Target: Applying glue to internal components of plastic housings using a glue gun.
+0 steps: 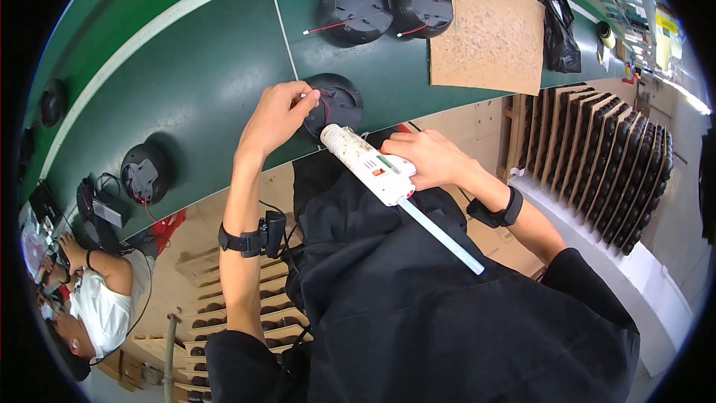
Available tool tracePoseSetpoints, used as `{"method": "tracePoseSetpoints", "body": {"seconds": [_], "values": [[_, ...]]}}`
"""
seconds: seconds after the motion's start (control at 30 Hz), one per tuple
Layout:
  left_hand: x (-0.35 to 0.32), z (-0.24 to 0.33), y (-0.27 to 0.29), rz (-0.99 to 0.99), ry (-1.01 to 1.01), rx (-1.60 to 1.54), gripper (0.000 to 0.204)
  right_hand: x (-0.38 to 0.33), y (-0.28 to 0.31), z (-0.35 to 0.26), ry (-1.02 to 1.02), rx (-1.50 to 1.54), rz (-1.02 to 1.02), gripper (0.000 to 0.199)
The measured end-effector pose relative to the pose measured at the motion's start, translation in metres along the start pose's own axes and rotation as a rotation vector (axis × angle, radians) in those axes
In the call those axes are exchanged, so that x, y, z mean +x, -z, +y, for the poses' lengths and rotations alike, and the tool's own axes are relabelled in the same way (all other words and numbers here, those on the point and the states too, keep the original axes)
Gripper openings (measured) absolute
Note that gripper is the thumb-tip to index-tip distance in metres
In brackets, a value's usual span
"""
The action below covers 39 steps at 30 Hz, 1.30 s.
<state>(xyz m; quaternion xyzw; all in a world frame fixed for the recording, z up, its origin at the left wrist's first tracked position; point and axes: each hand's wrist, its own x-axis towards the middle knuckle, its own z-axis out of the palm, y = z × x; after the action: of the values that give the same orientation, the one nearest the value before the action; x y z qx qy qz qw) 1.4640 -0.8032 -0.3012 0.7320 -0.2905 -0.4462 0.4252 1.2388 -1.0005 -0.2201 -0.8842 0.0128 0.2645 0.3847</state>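
A round black plastic housing (344, 108) lies on the green table at its near edge, its inner side facing up. Over its left part, my left hand (277, 118) pinches a thin red wire (327, 107) between thumb and fingertips. My right hand (431, 158) is wrapped round the handle of a white hot glue gun (369, 164). The gun's ribbed front end is at the housing's near rim; its tip is hidden from view. Out of the gun's back sticks a long, pale glue stick (446, 240), slanting down over my black clothing.
Two similar housings (358, 11) with red wires sit at the far side, beside a cardboard sheet (485, 26) and a black plastic bag (559, 30). Another housing (146, 173) lies left. A co-worker (112, 291) sits at lower left. Racks of black parts (597, 168) stand right.
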Motion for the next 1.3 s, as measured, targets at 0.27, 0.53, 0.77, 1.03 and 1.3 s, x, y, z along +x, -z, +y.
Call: {"method": "tracePoseSetpoints", "body": {"seconds": [0.27, 0.53, 0.77, 1.03, 1.3], "values": [[-0.007, -0.009, 0.003, 0.032, 0.037, -0.032, 0.032, 0.003, 0.004, -0.003, -0.037, 0.003, -0.009, 0.032], [-0.034, -0.017, 0.022, -0.115, 0.101, 0.008, 0.031, -0.001, 0.009, -0.003, -0.05, 0.039, 0.033, 0.028], [-0.058, -0.038, 0.019, -0.045, 0.203, -0.129, 0.028, -0.001, 0.012, 0.004, 0.131, 0.148, 0.122, 0.042], [-0.064, -0.048, -0.009, -0.001, 0.117, 0.021, 0.072, 0.007, 0.031, -0.032, -0.191, 0.033, -0.067, 0.034], [-0.045, -0.037, -0.05, 0.259, -0.147, 0.344, 0.118, -0.014, 0.061, -0.037, -0.283, 0.174, 0.023, 0.025]]}}
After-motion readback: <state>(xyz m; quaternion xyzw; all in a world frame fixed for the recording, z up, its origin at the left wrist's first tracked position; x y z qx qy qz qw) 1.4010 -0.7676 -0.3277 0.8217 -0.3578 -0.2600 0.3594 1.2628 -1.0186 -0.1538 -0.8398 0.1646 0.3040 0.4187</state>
